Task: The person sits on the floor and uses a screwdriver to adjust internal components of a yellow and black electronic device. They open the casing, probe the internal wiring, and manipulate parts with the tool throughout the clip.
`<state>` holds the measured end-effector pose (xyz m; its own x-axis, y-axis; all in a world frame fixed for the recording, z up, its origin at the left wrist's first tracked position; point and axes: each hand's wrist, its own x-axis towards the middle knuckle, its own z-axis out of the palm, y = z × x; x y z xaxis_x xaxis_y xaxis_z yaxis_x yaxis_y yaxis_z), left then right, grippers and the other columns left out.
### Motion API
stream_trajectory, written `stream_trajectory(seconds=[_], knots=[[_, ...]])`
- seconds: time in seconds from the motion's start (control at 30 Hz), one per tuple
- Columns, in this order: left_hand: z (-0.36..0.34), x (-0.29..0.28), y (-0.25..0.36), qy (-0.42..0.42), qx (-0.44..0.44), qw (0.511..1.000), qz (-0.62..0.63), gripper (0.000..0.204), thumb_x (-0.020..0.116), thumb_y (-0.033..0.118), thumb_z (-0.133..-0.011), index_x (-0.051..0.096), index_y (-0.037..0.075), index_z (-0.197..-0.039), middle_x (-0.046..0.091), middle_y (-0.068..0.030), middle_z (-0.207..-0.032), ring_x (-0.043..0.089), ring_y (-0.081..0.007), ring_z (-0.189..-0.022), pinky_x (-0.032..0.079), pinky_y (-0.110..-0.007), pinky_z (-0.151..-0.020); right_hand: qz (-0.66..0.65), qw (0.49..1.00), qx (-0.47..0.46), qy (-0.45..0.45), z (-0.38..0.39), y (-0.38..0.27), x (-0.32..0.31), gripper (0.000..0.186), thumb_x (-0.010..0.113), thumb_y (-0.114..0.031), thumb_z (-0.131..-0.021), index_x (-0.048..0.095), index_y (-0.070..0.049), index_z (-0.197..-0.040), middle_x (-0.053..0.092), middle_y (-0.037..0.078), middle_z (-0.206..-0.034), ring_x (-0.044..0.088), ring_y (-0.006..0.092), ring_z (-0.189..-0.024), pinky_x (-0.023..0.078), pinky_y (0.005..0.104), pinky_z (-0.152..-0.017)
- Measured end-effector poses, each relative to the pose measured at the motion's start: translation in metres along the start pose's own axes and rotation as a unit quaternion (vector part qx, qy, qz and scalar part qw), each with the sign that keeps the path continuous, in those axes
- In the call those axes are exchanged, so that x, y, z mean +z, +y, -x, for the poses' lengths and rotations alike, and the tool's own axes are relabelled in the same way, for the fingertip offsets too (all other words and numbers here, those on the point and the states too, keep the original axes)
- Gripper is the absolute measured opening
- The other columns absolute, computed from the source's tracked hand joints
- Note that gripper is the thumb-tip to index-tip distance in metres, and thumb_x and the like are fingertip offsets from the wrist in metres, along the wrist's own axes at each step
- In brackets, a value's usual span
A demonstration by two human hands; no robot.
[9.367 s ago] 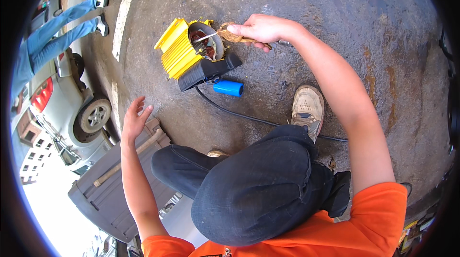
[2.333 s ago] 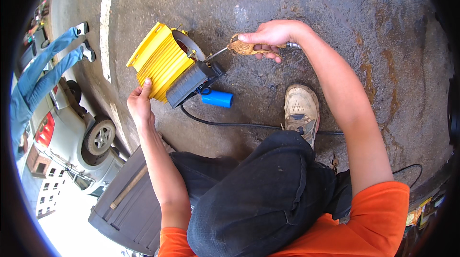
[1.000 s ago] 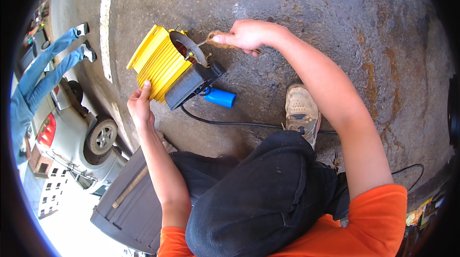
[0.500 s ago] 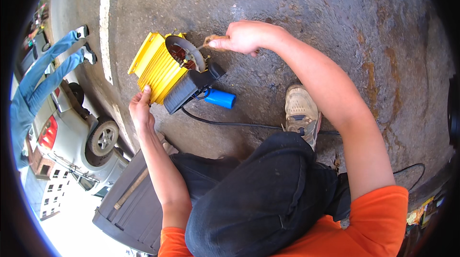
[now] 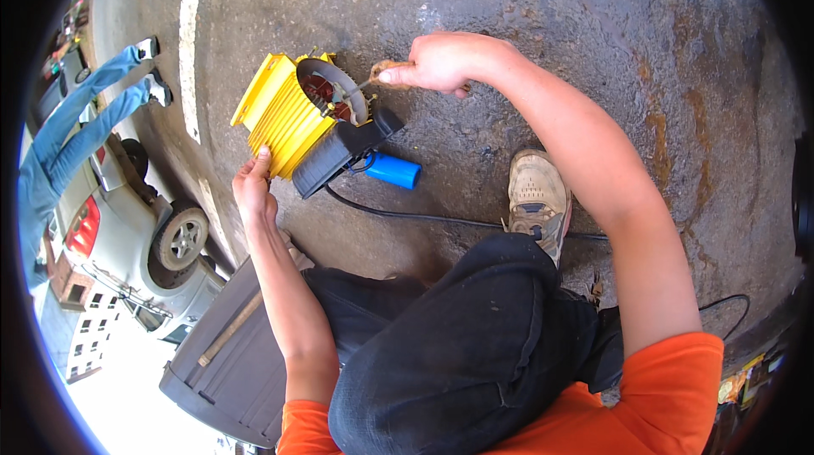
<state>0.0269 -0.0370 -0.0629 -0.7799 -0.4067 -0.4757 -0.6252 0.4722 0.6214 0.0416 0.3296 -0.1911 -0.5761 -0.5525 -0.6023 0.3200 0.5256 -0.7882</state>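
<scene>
A yellow finned electric motor [image 5: 292,128] lies on the ground, its round end open with reddish windings inside. My left hand [image 5: 253,186] grips the near edge of the fins, thumb on top. In my right hand [image 5: 445,65], closed, is a thin tool [image 5: 386,73] with a rusty-brown, loop-like handle; its exact kind is not clear. Its narrow shaft reaches into the open end of the motor. A black cover box [image 5: 326,162] is attached along the motor's side, with a blue cylinder [image 5: 394,171] beside it. From the box runs a black cable [image 5: 415,216].
My shoe [image 5: 538,196] rests on the stained pavement right of the cable. At the lower left stands a dark grey box [image 5: 225,370] with a wooden stick [image 5: 229,332] on it. A silver car [image 5: 127,243] and a person in jeans [image 5: 85,120] are at the left.
The tool's shaft has changed angle inside the motor's open end, and my right hand has shifted slightly right. My left hand keeps its grip on the fins.
</scene>
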Motion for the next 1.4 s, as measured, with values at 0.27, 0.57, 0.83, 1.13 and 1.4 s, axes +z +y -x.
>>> stream_trajectory(seconds=[0.27, 0.57, 0.83, 1.13, 1.4], knots=[[-0.002, -0.003, 0.001, -0.015, 0.016, 1.0, -0.018, 0.027, 0.075, 0.021, -0.092, 0.069, -0.005, -0.093, 0.07, -0.007, -0.086, 0.059, -0.0114, -0.074, 0.044, -0.025, -0.073, -0.018, 1.0, 0.002, 0.014, 0.005, -0.004, -0.005, 0.083, 0.041, -0.068, -0.097, 0.063, 0.004, -0.061, 0.061, 0.014, -0.056, 0.064, 0.0226, -0.052, 0.056, 0.0395, -0.067], [-0.001, -0.004, 0.002, -0.012, 0.014, 0.999, -0.031, 0.028, 0.075, 0.021, -0.092, 0.069, -0.007, -0.095, 0.07, -0.0076, -0.087, 0.059, -0.0121, -0.076, 0.045, -0.026, -0.074, -0.015, 0.998, 0.001, -0.064, 0.015, 0.008, -0.005, 0.077, 0.038, -0.064, -0.101, 0.066, 0.005, -0.08, 0.058, 0.007, -0.051, 0.061, 0.0185, -0.046, 0.055, 0.037, -0.065], [-0.002, -0.005, 0.0, -0.019, 0.021, 0.999, -0.032, 0.029, 0.075, 0.022, -0.092, 0.069, -0.006, -0.093, 0.07, -0.0073, -0.085, 0.058, -0.0114, -0.073, 0.044, -0.025, -0.072, 0.011, 0.999, 0.004, -0.053, 0.006, 0.004, 0.002, 0.081, 0.034, -0.066, -0.1, 0.068, 0.002, -0.072, 0.061, 0.011, -0.051, 0.064, 0.0191, -0.05, 0.055, 0.0405, -0.081], [-0.002, -0.003, 0.003, -0.021, 0.025, 0.999, -0.031, 0.028, 0.076, 0.022, -0.091, 0.068, -0.006, -0.091, 0.07, -0.0072, -0.084, 0.058, -0.0113, -0.073, 0.044, -0.025, -0.072, -0.024, 0.997, 0.006, 0.076, -0.017, -0.006, 0.004, 0.083, 0.034, -0.069, -0.099, 0.069, 0.001, -0.07, 0.063, 0.014, -0.053, 0.068, 0.0215, -0.055, 0.057, 0.0405, -0.07], [-0.003, -0.005, 0.002, -0.019, 0.024, 0.999, -0.035, 0.028, 0.076, 0.022, -0.092, 0.068, -0.005, -0.091, 0.07, -0.0078, -0.086, 0.06, -0.0119, -0.076, 0.046, -0.025, -0.076, -0.19, 0.975, -0.092, 0.066, -0.01, -0.006, -0.003, 0.081, 0.041, -0.072, -0.096, 0.064, 0.002, -0.073, 0.057, 0.006, -0.053, 0.063, 0.0165, -0.048, 0.053, 0.0317, -0.05]])
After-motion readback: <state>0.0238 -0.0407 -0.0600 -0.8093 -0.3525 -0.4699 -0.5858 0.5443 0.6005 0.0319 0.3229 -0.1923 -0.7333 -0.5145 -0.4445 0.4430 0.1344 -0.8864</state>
